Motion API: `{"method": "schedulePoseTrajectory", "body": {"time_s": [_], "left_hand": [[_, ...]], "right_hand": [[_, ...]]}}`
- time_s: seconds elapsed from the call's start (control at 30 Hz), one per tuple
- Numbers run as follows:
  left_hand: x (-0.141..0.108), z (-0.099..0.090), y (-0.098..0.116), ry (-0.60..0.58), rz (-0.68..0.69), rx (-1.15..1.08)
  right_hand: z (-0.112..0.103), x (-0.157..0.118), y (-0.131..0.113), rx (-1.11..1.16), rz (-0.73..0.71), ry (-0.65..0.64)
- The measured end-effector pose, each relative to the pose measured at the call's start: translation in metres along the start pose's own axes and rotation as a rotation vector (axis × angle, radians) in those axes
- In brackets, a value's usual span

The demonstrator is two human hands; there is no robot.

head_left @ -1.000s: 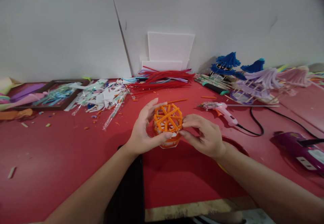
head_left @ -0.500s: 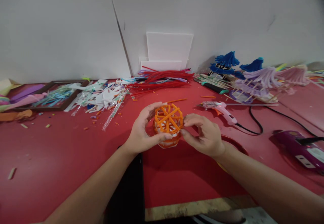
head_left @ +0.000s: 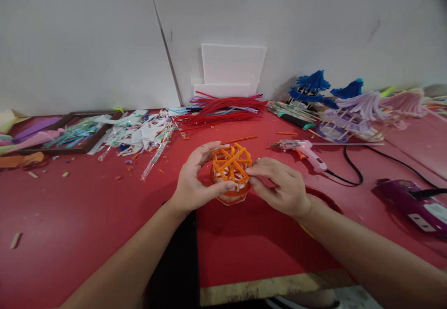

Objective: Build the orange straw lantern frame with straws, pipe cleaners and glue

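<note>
A small round openwork frame (head_left: 232, 162), built from orange pipe cleaners with white showing inside, is held above the red table. Its top is a ring crossed by several orange spokes. My left hand (head_left: 192, 181) grips it from the left, thumb along the near side and fingers around the far side. At the right rim, my right hand (head_left: 281, 183) pinches with thumb and index fingertips against the orange edge. Any small piece between those fingertips is hidden. Just behind the frame lies a loose orange pipe cleaner (head_left: 240, 139).
A pink glue gun (head_left: 309, 153) lies to the right, its cord running towards a purple power socket (head_left: 414, 206). Red pipe cleaners (head_left: 226, 109) are heaped at the back. White scraps (head_left: 146, 132) cover the back left; blue (head_left: 314, 83) and lilac tiered models (head_left: 359, 111) stand back right.
My right fingertips have moved slightly left onto the rim of the orange frame. The frame has shifted a little; my left hand keeps its hold.
</note>
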State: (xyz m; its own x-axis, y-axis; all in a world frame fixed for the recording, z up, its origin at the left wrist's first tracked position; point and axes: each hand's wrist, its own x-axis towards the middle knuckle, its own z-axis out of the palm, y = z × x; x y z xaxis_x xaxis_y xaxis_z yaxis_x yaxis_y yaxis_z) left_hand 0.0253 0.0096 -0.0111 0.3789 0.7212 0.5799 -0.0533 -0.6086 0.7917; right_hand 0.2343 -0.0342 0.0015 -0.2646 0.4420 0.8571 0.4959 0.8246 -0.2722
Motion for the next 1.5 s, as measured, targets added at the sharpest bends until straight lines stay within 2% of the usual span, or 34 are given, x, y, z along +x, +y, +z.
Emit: {"method": "schedulePoseTrajectory", "body": {"time_s": [0.47,0.9,1.07,1.5], "left_hand": [[0.0001,0.0001,-0.0004,-0.011,-0.020,-0.032],[0.0000,0.0002,-0.0017,-0.081,0.038,-0.034],[0.0001,0.0004,0.0001,-0.084,0.043,-0.013],[0.0007,0.0006,-0.0013,-0.080,0.070,-0.011]], "right_hand": [[-0.0003,-0.0011,0.0009,0.003,-0.002,-0.001],[-0.0008,-0.0001,0.0005,0.058,-0.012,-0.007],[-0.0017,-0.0007,0.0047,0.135,-0.078,-0.050],[-0.0024,-0.0031,0.0054,0.113,-0.069,-0.090]]}}
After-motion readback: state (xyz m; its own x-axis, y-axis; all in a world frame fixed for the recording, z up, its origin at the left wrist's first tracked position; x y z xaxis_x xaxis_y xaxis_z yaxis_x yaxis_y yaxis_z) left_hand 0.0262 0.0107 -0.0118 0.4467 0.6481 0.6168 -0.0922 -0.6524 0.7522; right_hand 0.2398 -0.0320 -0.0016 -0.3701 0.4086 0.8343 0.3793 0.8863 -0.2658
